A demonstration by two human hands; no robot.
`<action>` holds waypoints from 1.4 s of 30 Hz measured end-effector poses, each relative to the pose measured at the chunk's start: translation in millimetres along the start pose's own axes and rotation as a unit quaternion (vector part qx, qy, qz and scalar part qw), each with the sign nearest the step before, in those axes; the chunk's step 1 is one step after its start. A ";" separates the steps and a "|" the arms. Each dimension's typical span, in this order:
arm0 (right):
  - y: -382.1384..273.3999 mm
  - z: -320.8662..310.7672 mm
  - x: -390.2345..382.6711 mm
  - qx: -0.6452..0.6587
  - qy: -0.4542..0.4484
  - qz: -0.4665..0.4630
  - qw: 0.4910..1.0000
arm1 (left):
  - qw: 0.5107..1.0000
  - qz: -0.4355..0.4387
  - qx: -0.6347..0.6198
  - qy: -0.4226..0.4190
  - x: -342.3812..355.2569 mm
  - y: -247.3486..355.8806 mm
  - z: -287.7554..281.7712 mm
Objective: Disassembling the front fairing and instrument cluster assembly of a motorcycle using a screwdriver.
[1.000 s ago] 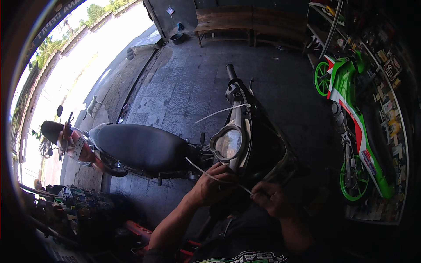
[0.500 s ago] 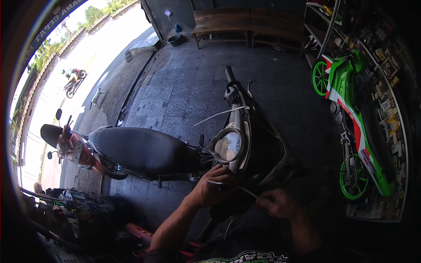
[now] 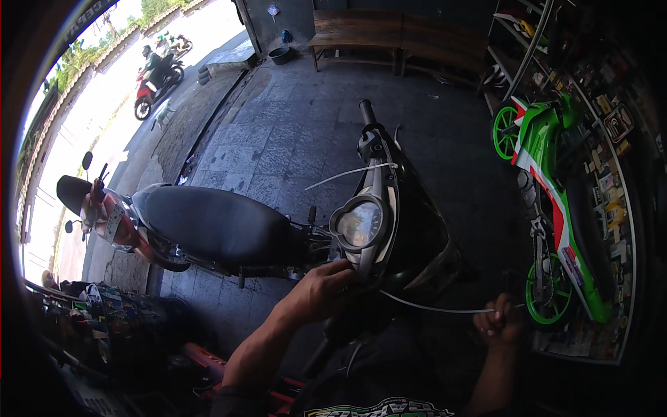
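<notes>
A white cable tie [image 3: 431, 308] stretches, slightly bowed, from beside the handlebar to my right hand [image 3: 499, 321], which is closed round it out to the right. The end of the tie pokes past my fist. My left hand [image 3: 325, 290] is curled against the handlebar just below the round speedometer [image 3: 360, 224]; its fingertips are hidden, so what they grip cannot be made out. Another white cable tie [image 3: 351, 174] is looped round the far side of the handlebar, its tail sticking out to the left. The motorcycle's black seat [image 3: 215, 224] extends leftward.
A green, white and red motorcycle [image 3: 549, 187] stands at the right before a glass display case [image 3: 615, 208]. A wooden bench [image 3: 358, 31] lines the back wall. Another parked motorcycle [image 3: 114, 222] is at the left, and a rider on a red scooter [image 3: 154, 83] is on the road outside.
My right hand has moved well to the right, drawing the cable tie out long from the handlebar. The left hand has stayed by the speedometer. A red scooter has come into view on the road.
</notes>
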State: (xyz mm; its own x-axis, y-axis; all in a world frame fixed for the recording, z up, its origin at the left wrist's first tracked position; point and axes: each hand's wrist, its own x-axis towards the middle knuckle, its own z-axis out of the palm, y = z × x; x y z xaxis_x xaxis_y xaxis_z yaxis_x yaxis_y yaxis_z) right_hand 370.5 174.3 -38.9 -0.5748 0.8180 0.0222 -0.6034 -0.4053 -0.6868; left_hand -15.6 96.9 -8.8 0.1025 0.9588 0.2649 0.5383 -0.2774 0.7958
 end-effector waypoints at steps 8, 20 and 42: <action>-4.6 -8.7 -25.9 0.019 0.199 -0.086 0.976 | 0.951 -0.145 0.056 0.268 -59.3 5.0 -72.1; -17.3 72.5 38.1 -0.512 -0.090 -0.163 0.839 | 0.925 -0.247 -0.246 0.151 -16.8 145.5 86.9; -178.7 -57.6 158.8 -0.749 -0.310 -0.129 0.572 | 0.981 -0.176 -0.080 0.026 211.5 101.1 218.7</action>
State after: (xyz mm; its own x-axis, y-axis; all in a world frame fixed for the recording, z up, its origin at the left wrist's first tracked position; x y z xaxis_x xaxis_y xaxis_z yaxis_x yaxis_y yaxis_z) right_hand 418.9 400.2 45.5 -0.9388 0.2823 0.1971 0.1709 0.8791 -0.4450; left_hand 243.4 285.1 8.6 -0.1111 0.9936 -0.0182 0.3944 0.0609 0.9169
